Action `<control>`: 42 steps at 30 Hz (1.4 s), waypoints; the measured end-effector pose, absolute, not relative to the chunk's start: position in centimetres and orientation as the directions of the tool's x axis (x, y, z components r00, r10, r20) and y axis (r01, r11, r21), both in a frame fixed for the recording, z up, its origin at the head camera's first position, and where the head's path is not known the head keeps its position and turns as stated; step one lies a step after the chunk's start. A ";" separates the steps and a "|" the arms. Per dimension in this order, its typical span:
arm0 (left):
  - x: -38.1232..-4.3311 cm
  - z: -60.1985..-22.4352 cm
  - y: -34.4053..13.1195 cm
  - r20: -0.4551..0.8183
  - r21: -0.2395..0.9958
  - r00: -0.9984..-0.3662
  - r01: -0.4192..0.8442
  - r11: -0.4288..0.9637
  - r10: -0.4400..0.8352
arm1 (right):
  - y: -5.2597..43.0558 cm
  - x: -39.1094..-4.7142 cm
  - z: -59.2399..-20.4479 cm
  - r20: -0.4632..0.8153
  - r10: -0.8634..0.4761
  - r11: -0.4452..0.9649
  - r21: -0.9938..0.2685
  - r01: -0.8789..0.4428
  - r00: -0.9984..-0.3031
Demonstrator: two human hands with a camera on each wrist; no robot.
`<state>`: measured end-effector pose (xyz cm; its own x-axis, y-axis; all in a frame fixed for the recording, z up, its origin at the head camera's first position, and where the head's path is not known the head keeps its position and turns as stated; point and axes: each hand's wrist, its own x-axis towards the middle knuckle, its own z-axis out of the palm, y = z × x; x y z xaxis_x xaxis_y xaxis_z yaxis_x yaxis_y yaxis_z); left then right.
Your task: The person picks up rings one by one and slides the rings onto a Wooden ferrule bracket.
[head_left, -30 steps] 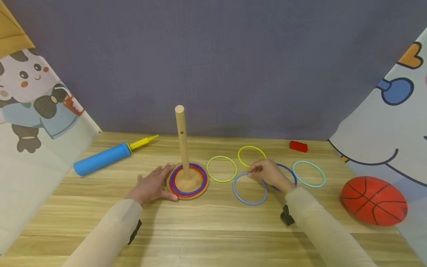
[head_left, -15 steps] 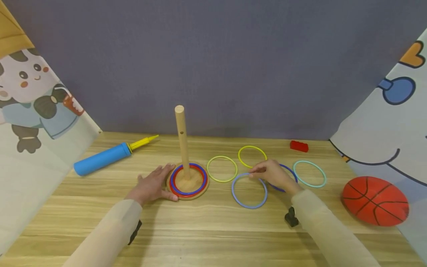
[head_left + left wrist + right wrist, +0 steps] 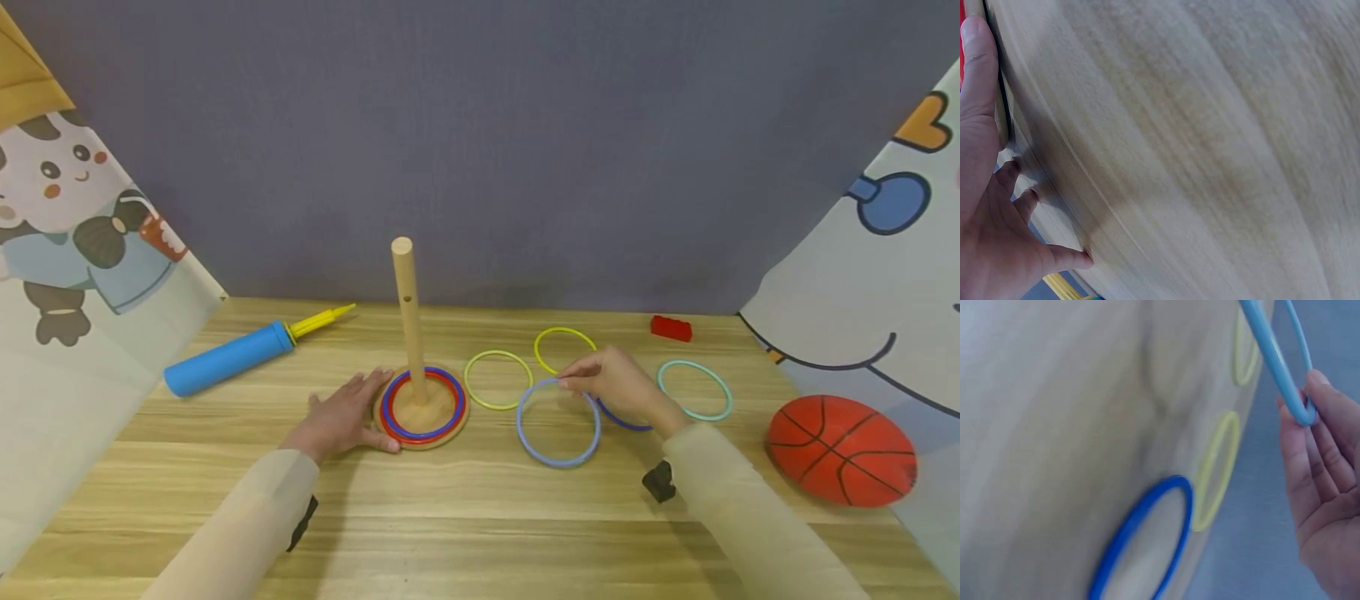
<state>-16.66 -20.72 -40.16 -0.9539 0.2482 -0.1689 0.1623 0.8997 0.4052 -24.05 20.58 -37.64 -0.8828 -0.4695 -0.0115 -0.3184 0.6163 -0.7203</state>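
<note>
My right hand (image 3: 615,383) pinches the far edge of a light blue ring (image 3: 558,463) between thumb and fingers. In the right wrist view this ring (image 3: 1272,356) stands tilted, above the table. Spread along the left edge of a round wooden base (image 3: 422,417), my left hand (image 3: 337,417) touches it with thumb and fingers extended. From the base rises an upright wooden peg (image 3: 408,321). A blue ring (image 3: 462,400) and a red ring (image 3: 387,423) lie around the peg's foot.
On the table lie a yellow-green ring (image 3: 467,379), a yellow ring (image 3: 566,329), a dark blue ring (image 3: 1116,540) and a turquoise ring (image 3: 693,364). A blue pump (image 3: 228,360) is at left. A red brick (image 3: 671,328) and an orange-red ball (image 3: 840,450) are at right.
The light blue ring has come up from the table with my right hand, its far edge raised. My left hand has stayed at the base.
</note>
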 end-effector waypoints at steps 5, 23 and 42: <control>-16.7 -40.3 -20.8 -0.167 0.407 -0.955 0.162 0.899 0.247 | 20.2 -23.8 -35.6 0.011 -0.469 0.596 -0.734 -0.326 -0.883; -16.6 -40.3 -20.9 -0.147 0.418 -0.957 0.169 0.892 0.251 | 16.8 -22.7 -24.9 0.103 -0.429 0.589 -0.721 -0.364 -0.897; -16.5 -40.1 -20.8 -0.143 0.425 -0.957 0.171 0.889 0.253 | 9.3 -24.7 -19.0 0.343 -0.353 0.256 -0.860 -0.442 -0.871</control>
<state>-16.51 -20.85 -40.07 -0.9569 0.2529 -0.1431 0.1714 0.8890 0.4247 -24.73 9.33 -19.03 -0.8708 -0.3526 0.3426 -0.4418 0.2557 -0.8599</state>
